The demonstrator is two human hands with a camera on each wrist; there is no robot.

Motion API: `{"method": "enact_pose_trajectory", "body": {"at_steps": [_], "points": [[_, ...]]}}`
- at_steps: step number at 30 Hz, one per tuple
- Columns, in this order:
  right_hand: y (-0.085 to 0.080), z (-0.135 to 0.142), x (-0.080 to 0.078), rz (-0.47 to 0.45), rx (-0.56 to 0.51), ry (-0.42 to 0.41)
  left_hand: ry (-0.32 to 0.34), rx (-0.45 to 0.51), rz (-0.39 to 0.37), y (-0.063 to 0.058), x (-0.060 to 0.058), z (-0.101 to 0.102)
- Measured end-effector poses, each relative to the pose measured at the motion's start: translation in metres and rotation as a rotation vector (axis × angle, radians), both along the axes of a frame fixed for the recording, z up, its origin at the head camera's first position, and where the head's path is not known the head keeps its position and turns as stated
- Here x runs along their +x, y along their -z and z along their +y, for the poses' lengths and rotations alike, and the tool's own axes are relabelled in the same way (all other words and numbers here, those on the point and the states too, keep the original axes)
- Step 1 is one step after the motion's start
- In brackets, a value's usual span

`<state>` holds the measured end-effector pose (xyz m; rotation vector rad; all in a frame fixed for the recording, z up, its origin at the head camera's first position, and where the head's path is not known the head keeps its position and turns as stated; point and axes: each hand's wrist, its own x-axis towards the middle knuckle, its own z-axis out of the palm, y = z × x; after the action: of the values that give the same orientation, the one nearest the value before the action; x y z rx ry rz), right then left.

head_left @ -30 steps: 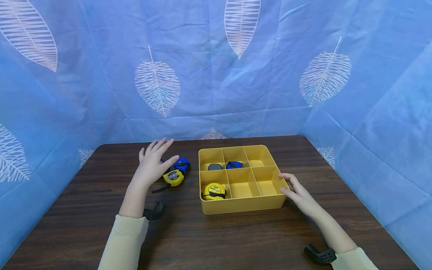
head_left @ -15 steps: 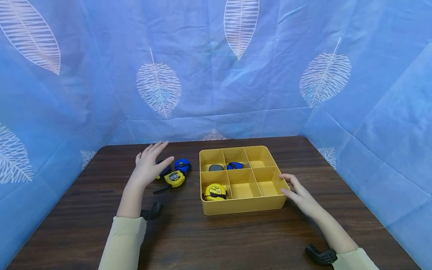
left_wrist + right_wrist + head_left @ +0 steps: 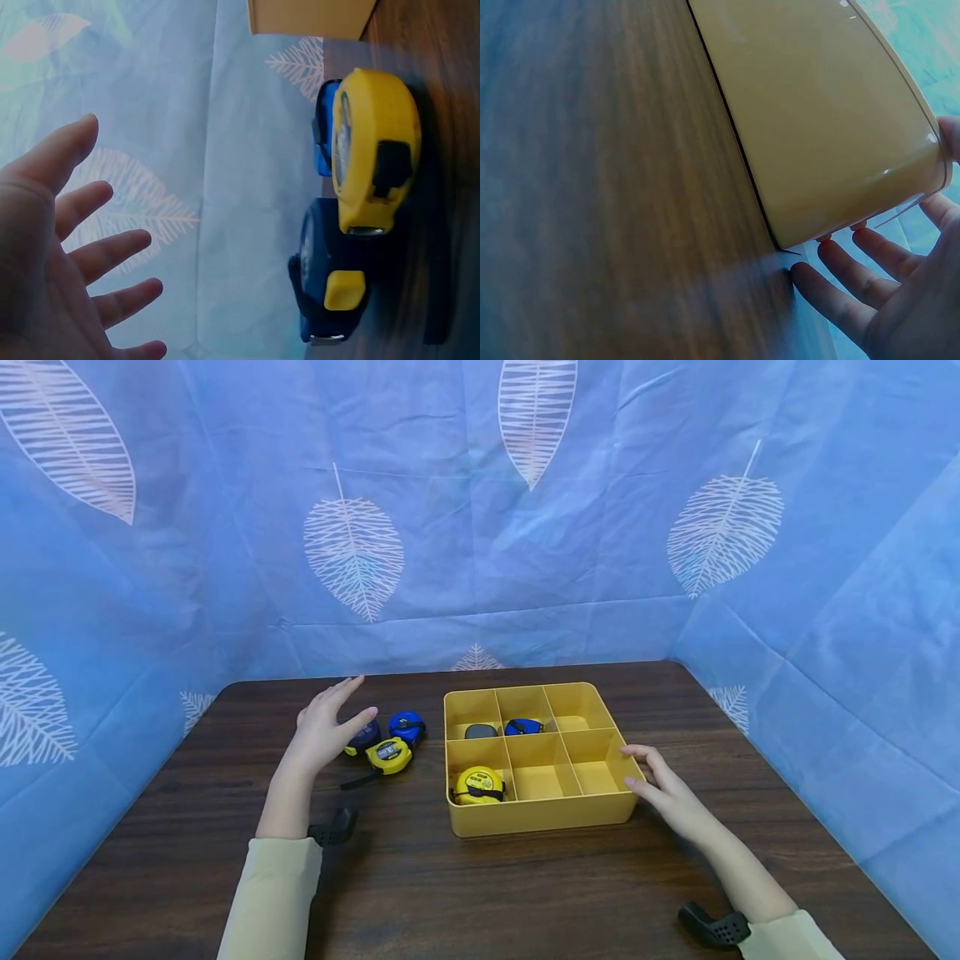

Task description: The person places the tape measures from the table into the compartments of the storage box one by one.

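Observation:
My left hand (image 3: 322, 733) hovers with spread fingers at the left of three tape measures on the table, holding nothing. They are a yellow tape measure (image 3: 389, 757) in front, a blue tape measure (image 3: 406, 727) behind it, and a dark blue one with yellow parts (image 3: 365, 737), partly hidden by the hand. On the right, my right hand (image 3: 671, 797) touches the side and rim of a yellow divided box (image 3: 543, 817) with nearly straight fingers. Inside, a yellow tape measure (image 3: 480, 785) lies front left, a grey rounded object (image 3: 480, 732) back left, a blue tape measure (image 3: 522, 727) back middle.
The dark wooden table (image 3: 480, 893) stretches beneath everything. A blue cloth with white leaf prints (image 3: 465, 543) hangs behind and along both sides. A black strap (image 3: 362, 781) lies in front of the loose tape measures. Black wrist cameras (image 3: 333, 828) sit on both wrists.
My left hand has drifted left, away from the loose tape measures, uncovering more of the dark blue one. My right hand and the box have stayed in place.

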<state>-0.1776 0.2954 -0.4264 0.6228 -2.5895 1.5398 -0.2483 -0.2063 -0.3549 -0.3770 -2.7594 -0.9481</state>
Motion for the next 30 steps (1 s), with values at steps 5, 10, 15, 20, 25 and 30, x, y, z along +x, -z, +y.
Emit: {"method": "enact_pose_trajectory", "body": {"at_steps": [5, 10, 15, 20, 25, 30], "points": [[0.000, 0.000, 0.000, 0.005, 0.006, 0.008, -0.001, 0.027, -0.026, 0.006, -0.004, -0.005], [-0.001, -0.001, 0.000, 0.000, -0.002, 0.001, -0.001, 0.068, -0.055, 0.013, -0.009, -0.010], [-0.001, -0.001, 0.000, -0.001, -0.002, -0.003, 0.001, 0.111, -0.098, 0.018, -0.011, -0.014], [-0.001, 0.000, 0.000, -0.004, 0.000, 0.000, -0.015, 0.141, -0.138, 0.024, -0.012, -0.019], [0.001, 0.001, -0.001, 0.007, 0.009, 0.003, -0.046, 0.178, -0.180, 0.028, -0.014, -0.023], [0.000, 0.000, -0.001, 0.033, 0.017, 0.004, -0.065, 0.186, -0.215, 0.034, -0.015, -0.028]]}}
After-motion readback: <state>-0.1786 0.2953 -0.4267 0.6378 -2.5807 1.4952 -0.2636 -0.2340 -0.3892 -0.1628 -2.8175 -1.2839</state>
